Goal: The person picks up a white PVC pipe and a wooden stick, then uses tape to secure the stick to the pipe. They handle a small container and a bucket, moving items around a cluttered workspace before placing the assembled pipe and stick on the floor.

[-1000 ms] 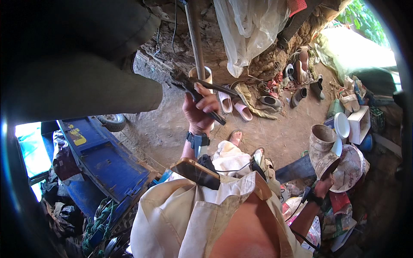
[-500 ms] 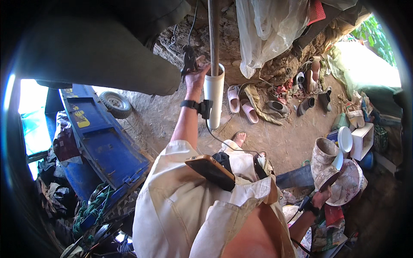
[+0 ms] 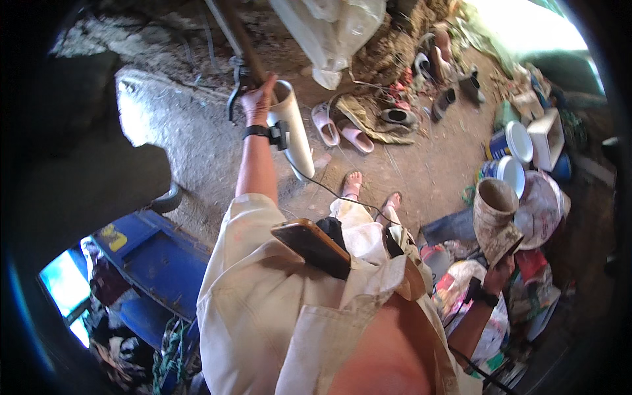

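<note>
Up at the left, my left hand is closed around the lower part of a wooden pole. A black lever-like piece sits beside these fingers; its exact kind is unclear. Right of the hand a white tube slants down, its open end next to the pole. At the lower right my right hand grips the foot end of a mud-stained boot, whose opening faces up. A phone in an orange case rests against my light shirt, with a dark cord running from my left wrist past it.
Pink clogs and other shoes lie on the dirt floor ahead. White buckets and bags crowd the right side. A blue metal tailgate stands at the left, and a plastic sheet hangs above.
My left hand has moved left and closed on the pole, which now leans with the tube. The right hand and boot have shifted up slightly. The view has turned.
</note>
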`<action>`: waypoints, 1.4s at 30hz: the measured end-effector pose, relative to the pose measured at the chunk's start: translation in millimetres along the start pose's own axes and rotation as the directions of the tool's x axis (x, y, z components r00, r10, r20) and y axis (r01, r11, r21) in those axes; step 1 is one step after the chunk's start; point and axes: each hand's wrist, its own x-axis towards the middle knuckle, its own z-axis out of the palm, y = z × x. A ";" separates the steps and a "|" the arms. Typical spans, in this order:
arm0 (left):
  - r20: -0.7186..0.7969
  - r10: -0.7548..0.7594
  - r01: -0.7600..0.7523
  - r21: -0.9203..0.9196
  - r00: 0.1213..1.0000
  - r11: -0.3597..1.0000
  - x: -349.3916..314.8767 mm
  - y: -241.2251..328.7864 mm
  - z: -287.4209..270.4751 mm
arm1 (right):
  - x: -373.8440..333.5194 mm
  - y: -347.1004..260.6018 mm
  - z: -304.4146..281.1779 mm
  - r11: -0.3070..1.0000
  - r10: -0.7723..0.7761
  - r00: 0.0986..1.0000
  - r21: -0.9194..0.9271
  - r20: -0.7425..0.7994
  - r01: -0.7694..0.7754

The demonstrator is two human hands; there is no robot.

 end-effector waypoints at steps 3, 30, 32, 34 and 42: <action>0.235 0.041 0.023 -0.265 0.971 0.964 2.9 -5.5 -8.0 | -3.4 1.8 10.6 0.991 -0.116 0.984 0.057 -0.138 0.124; 0.141 0.471 -0.407 -0.331 0.871 0.852 -368.8 233.9 -69.5 | -68.0 242.0 88.4 0.065 0.549 0.828 0.981 0.120 -0.185; 0.157 0.435 -0.369 -0.328 0.887 0.870 -384.2 248.6 -58.7 | -70.0 244.7 102.0 -0.037 0.624 0.759 0.977 0.188 -0.212; 0.194 0.440 -0.358 -0.347 0.877 0.867 -392.4 250.8 -39.8 | -72.6 240.5 110.2 0.004 0.628 0.760 0.976 0.167 -0.218; 0.482 0.398 -0.227 -0.374 0.781 0.899 -397.0 199.1 33.1 | -74.5 202.5 91.1 0.085 0.622 0.762 0.952 0.179 -0.293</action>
